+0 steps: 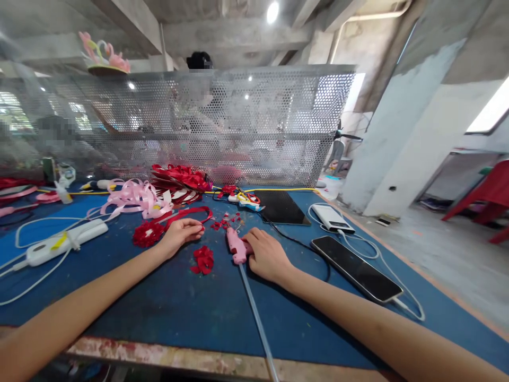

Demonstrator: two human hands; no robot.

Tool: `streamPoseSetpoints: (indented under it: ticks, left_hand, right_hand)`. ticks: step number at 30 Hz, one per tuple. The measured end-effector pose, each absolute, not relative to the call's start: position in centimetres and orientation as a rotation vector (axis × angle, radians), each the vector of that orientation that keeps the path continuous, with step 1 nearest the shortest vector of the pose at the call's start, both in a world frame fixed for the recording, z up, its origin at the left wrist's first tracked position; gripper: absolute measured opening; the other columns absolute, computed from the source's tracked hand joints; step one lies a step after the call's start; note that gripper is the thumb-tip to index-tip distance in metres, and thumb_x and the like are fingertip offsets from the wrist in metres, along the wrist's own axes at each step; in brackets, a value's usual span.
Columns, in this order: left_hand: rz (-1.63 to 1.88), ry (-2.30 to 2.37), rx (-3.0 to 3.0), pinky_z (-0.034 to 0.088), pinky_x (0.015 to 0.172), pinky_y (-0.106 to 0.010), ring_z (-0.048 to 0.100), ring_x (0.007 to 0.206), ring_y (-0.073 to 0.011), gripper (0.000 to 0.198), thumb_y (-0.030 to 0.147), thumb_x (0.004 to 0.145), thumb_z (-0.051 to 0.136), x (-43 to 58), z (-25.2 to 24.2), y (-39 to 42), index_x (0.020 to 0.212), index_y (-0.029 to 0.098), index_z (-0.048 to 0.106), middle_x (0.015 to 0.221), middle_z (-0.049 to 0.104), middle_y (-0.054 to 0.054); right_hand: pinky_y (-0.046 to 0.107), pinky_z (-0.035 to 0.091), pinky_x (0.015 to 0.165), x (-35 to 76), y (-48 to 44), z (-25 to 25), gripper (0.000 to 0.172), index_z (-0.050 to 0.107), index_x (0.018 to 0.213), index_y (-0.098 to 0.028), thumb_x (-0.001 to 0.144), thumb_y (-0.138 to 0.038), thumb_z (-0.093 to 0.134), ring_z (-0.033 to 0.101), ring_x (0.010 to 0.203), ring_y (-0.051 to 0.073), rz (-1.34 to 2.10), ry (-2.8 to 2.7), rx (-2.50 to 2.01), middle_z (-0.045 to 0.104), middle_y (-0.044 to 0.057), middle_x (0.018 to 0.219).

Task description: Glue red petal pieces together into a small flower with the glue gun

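Observation:
My right hand [267, 255] is closed over the handle of a pink hot glue gun [237, 246], which lies on the blue mat. A long clear glue stick [254, 313] runs from its back end towards the table's front edge. My left hand [181, 237] has its thumb and fingers pinched together; anything between them is too small to make out. Beside that hand sits a red ribbon flower [147, 234], with a strip of red ribbon [199, 212] just behind. Between my hands and nearer to me lies a smaller red flower [203, 260]. Red scraps [226, 220] are scattered beyond the glue gun's nozzle.
Pink ribbon [133, 199] and a heap of red ribbon pieces [181, 178] lie at the back. A white power strip [67, 241] is on the left. On the right are a phone [358, 268], a power bank [332, 217] and cables. A perforated metal screen [254, 127] stands behind.

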State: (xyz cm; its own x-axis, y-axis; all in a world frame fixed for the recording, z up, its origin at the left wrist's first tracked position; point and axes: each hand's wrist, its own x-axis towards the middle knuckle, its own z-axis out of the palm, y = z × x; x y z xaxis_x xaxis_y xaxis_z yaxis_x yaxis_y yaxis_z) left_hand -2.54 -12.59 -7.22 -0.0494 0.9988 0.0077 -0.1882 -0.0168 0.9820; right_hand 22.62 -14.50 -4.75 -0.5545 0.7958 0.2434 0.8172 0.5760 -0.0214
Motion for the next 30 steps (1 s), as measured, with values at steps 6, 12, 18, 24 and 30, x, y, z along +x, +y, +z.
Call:
streamPoseSetpoints:
  ticks: [6,12,18,24,30]
  left_hand:
    - [1.376,1.086,1.067,0.051,0.066,-0.022,0.065,0.067,-0.0124,0.029,0.025,0.054,0.079,-2.0,-6.9,-13.1,0.075,0.011,0.065,0.069,0.067,-0.003]
    - [1.361,1.07,1.097,0.051,0.065,-0.024,0.065,0.067,-0.0135,0.032,0.028,0.053,0.078,-1.5,-6.9,-13.7,0.078,0.012,0.067,0.07,0.067,-0.003]
    - [1.332,1.076,1.208,0.052,0.066,-0.026,0.066,0.066,-0.0139,0.037,0.029,0.056,0.077,-1.2,-7.2,-14.0,0.085,0.013,0.061,0.07,0.066,-0.001]
    - [1.305,1.091,1.245,0.052,0.064,-0.026,0.065,0.063,-0.0135,0.041,0.028,0.058,0.076,-0.7,-7.0,-14.5,0.087,0.016,0.049,0.067,0.067,0.001]
    - [1.286,1.092,1.27,0.052,0.064,-0.026,0.065,0.062,-0.0135,0.042,0.027,0.058,0.075,-0.3,-6.8,-14.8,0.085,0.017,0.045,0.066,0.067,0.002]
  right_hand:
    - [0.025,0.038,0.065,23.4,-14.4,-4.8,0.024,0.052,0.096,-0.016,0.073,-0.022,0.053,0.052,0.082,0.017,-0.095,-2.434,-1.28,0.053,0.007,0.097]
    - [0.025,0.041,0.068,23.6,-14.3,-5.3,0.013,0.052,0.091,-0.017,0.081,-0.024,0.048,0.053,0.079,0.015,-0.022,-2.487,-0.932,0.052,0.008,0.096]
    - [0.026,0.044,0.071,23.5,-14.1,-5.5,0.007,0.053,0.083,-0.017,0.081,-0.017,0.046,0.057,0.079,0.014,0.045,-2.58,-0.845,0.049,0.01,0.105]
    - [0.027,0.045,0.074,23.3,-14.0,-5.6,0.008,0.052,0.08,-0.017,0.083,-0.015,0.044,0.058,0.082,0.014,0.032,-2.629,-0.829,0.05,0.011,0.105]
    - [0.027,0.046,0.075,23.2,-14.2,-5.5,0.009,0.051,0.082,-0.016,0.084,-0.015,0.043,0.058,0.086,0.016,0.041,-2.681,-0.836,0.051,0.011,0.106]
